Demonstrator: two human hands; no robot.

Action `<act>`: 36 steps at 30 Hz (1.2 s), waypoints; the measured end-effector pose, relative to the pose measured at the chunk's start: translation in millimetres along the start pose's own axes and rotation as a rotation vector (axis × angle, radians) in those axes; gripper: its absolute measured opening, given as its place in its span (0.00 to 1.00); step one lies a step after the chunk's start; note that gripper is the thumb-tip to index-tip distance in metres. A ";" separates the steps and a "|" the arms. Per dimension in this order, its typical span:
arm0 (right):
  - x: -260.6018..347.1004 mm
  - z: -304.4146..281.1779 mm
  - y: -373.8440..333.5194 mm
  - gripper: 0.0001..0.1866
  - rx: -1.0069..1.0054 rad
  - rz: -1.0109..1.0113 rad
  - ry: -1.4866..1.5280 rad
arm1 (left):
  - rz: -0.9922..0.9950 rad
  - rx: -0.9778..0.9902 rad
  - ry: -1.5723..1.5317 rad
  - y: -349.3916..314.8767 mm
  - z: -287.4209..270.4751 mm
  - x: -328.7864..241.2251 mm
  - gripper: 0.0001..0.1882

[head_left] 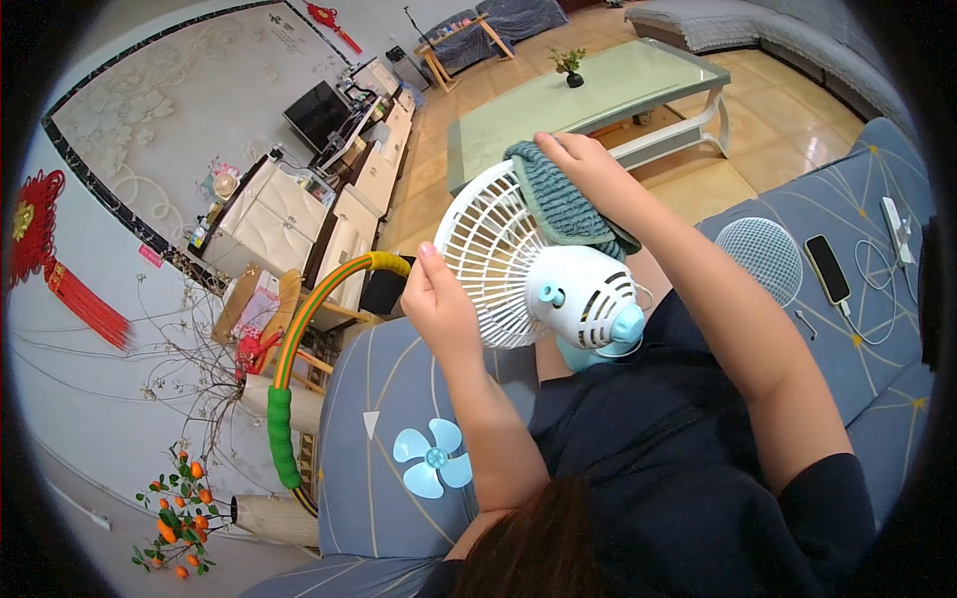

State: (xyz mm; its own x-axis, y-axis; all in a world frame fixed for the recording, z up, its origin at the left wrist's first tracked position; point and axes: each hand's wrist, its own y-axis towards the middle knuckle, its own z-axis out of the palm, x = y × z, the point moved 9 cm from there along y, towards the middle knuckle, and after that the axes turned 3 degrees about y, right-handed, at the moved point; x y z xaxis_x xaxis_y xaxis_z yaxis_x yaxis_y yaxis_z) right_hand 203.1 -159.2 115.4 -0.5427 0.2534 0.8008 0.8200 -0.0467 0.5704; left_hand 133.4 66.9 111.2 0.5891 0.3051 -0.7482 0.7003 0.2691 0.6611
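Observation:
A small desk fan (583, 294) with a white motor housing, light blue knobs and a white rear grille (483, 264) is held over my lap, its front cover and blades off. Pinched in my left hand (436, 299) is the grille's left rim. My right hand (588, 169) grips a folded grey-green ribbed cloth (568, 204), pressed against the grille's upper right edge; the fingertips are partly hidden behind it. On the blue sofa to the left lies the light blue four-bladed fan blade (436, 457). The round front grille (760, 261) rests on the sofa at the right.
Right of the front grille are a phone (826, 269) on a white cable, a power strip (896, 227) and a small thin piece (805, 323). A green-and-yellow hoop (281, 429) leans at the sofa's left. Ahead stands a glass-topped coffee table (598, 95) with a potted plant (569, 65).

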 end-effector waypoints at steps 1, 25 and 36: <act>-15.8 -1.4 -0.2 0.27 -0.004 0.005 -0.002 | -0.030 0.005 -0.017 1.0 0.4 5.4 0.20; -86.3 -1.6 -27.1 0.23 -0.126 0.279 0.651 | -0.069 0.092 -0.119 5.7 12.1 8.3 0.22; -143.1 19.7 -38.2 0.20 -0.188 0.379 1.117 | -0.071 0.097 -0.114 6.3 11.9 9.3 0.23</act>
State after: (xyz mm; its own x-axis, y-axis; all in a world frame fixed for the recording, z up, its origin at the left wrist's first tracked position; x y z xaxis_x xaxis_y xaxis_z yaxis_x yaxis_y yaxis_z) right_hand 253.0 -174.6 -24.5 -0.2058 -0.7830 0.5869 0.9732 -0.1010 0.2065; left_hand 148.0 60.6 107.7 0.5748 0.1815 -0.7979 0.7741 0.1956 0.6021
